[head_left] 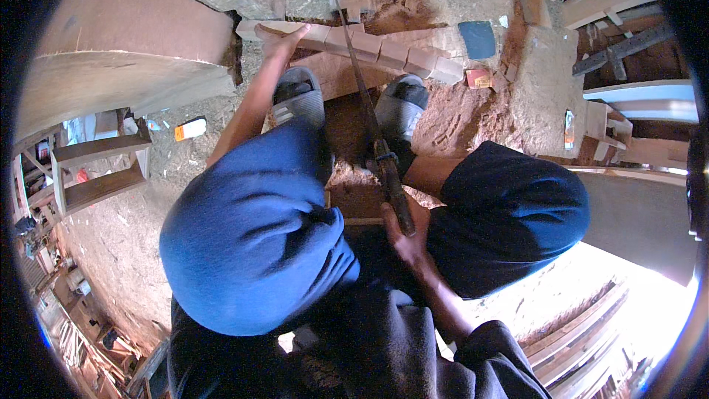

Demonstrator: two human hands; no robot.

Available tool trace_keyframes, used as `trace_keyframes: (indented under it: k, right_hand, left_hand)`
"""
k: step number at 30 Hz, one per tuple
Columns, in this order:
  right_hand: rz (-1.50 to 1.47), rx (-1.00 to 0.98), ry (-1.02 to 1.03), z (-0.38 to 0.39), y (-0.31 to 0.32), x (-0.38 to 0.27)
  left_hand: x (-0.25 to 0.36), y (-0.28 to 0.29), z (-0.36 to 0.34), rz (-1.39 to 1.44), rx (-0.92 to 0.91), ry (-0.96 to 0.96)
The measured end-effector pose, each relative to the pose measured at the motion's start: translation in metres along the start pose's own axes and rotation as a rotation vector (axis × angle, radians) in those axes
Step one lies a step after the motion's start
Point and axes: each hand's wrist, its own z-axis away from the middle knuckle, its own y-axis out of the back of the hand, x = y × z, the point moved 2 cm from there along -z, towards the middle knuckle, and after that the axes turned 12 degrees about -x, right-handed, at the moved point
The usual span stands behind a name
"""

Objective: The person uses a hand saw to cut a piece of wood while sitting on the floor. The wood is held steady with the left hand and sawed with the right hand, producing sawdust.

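Observation:
Beyond my feet lies a curved piece of wood [360,46] with several cross lines along its length. My left hand [278,43] is closed over the left end of this wood, with its fingers at the upper edge. Between my knees my right hand [410,230] is wrapped round the handle of a long-bladed hand tool [360,77]. Its narrow dark blade appears almost edge-on, points away from me and crosses over the curved wood left of the wood's middle. Whether the edge touches the wood, or has teeth, I cannot tell.
My sandals [299,100] stand just on the near side of the wood. A large wooden panel [140,66] is at the left, with a wooden frame [100,170] nearer me. A dark blue scrap [476,40] and a red packet [478,79] lie at the right; sawdust covers the ground.

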Motion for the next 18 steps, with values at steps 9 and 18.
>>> trace_keyframes:
  k: [9,18]
  right_hand:
    - [-0.104,-0.154,-0.026,0.0,-0.002,-0.011]
    - [-0.087,-0.141,-0.007,-0.002,-0.005,-0.016]
  left_hand:
    - [-0.053,0.0,-0.027,0.331,-0.198,0.162]
    - [0.036,0.025,0.073,0.257,-0.352,0.044]
